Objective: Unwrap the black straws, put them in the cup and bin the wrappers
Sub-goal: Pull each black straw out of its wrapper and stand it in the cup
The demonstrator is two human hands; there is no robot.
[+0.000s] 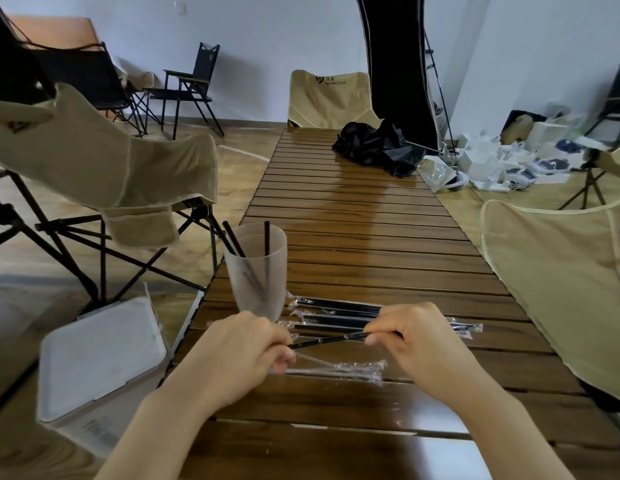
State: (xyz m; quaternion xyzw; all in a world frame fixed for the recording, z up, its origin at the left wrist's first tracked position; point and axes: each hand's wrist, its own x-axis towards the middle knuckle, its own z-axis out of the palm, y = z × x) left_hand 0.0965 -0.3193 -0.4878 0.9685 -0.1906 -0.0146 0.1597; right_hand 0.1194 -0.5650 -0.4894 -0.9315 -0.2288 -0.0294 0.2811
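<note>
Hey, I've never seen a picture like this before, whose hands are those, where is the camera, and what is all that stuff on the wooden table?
There is no machine here. It is one picture from a wide-angle camera worn on a person's head, looking forward and down, so the two bare arms coming in from the bottom are that person's own.

The left hand and the right hand each pinch one end of a black straw held just above the slatted table. Empty clear wrappers trail from the left hand.

Behind the hands lie wrapped straws, side by side. A frosted cup stands near the table's left edge with a few black straws already in it. Down on the floor to the left is a white bin with its lid shut. Folding camp chairs stand around.
</note>
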